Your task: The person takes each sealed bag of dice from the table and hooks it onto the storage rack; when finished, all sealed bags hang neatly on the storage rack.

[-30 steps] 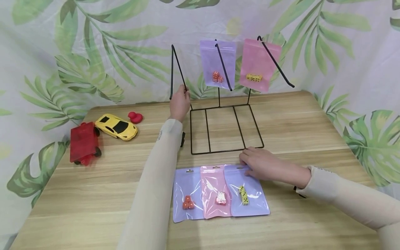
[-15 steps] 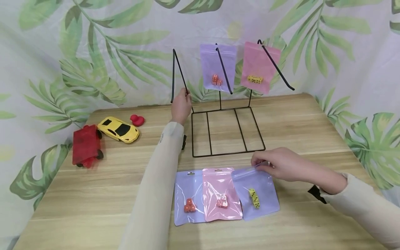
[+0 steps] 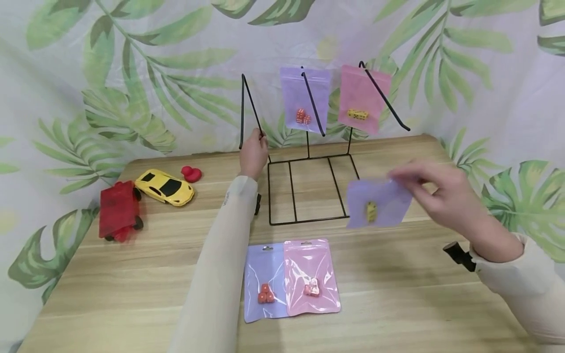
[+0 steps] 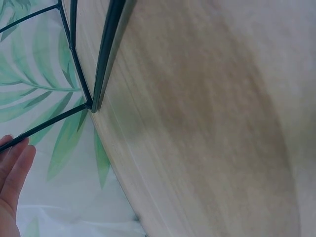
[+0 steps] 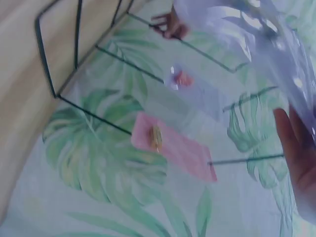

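My left hand [image 3: 253,154] grips the left upright of a black wire rack [image 3: 295,191]; its fingers [image 4: 18,163] show on the rod in the left wrist view. With thumb and fingers, my right hand [image 3: 446,196] pinches the top of a purple zip bag [image 3: 390,203] holding yellow dice, raised over the table at the rack's front right. On the rack hang a purple bag [image 3: 291,88] with red dice from the middle hook and a pink bag [image 3: 355,88] with yellow dice from the right hook. The left hook [image 3: 242,113] carries no bag.
A purple bag [image 3: 256,264] with orange dice and a pink bag [image 3: 306,260] with pinkish dice lie side by side in front of the rack. A red toy truck [image 3: 116,208], yellow toy car [image 3: 165,187] and red duck [image 3: 191,173] sit at left. Behind hangs a leaf-print cloth [image 3: 185,29].
My right hand has picked the right-hand purple bag up from the row and carried it up and to the right. My left hand keeps its grip on the rack.
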A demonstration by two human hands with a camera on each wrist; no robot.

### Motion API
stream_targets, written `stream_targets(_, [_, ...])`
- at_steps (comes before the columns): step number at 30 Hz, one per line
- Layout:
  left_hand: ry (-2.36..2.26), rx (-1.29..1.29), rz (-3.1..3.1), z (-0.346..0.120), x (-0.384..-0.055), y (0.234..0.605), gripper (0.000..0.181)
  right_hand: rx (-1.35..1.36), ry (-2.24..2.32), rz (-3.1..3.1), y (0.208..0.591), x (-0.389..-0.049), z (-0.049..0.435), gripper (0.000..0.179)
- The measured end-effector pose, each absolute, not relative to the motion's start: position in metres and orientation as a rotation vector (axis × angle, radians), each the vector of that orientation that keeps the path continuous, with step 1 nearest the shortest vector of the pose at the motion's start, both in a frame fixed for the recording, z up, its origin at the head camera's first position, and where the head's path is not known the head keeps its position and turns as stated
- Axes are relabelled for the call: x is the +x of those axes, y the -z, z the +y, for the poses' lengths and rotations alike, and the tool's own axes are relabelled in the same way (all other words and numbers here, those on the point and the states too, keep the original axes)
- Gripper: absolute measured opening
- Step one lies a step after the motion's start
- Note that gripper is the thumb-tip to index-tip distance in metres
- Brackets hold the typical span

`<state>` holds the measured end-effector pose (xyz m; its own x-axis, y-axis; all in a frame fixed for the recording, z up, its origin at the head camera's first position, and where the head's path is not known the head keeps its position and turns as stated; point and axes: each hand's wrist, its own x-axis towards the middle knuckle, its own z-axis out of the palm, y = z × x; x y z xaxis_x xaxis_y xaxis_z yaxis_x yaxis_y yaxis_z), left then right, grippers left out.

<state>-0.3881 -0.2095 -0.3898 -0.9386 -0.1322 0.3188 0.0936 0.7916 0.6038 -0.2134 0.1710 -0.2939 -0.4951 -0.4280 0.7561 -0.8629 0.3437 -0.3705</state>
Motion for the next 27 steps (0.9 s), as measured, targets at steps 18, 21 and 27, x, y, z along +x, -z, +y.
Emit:
stream_targets(18, [0.884, 0.002, -2.592, -0.209, -0.388, 0.392, 0.025, 0.662, -1.240, -1.984, 0.266, -0.250, 0.173, 0.014])
stream_targets(21, [0.883, 0.004, -2.597, -0.209, -0.388, 0.392, 0.025, 0.657, -1.214, -2.026, 0.266, -0.256, 0.173, 0.013])
stream_targets(27, [0.881, 0.012, -2.603, -0.209, -0.389, 0.393, 0.026, 0.608, -1.225, -2.097, 0.265, -0.272, 0.171, 0.015])
